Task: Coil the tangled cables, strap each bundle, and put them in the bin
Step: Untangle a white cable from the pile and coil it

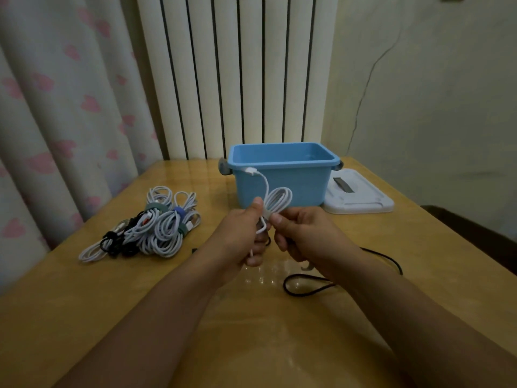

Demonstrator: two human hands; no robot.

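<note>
A coiled white cable is held above the table between both hands, its plug end sticking up toward the bin. My left hand grips the lower part of the coil. My right hand pinches the coil at its waist with thumb and fingers. Just behind stands the open blue bin. A pile of strapped white and black cable bundles lies to the left. A loose black cable runs on the table under my right wrist.
The bin's white lid lies flat to the right of the bin. The wooden table has its right edge near a dark seat. A curtain and a radiator stand behind the table.
</note>
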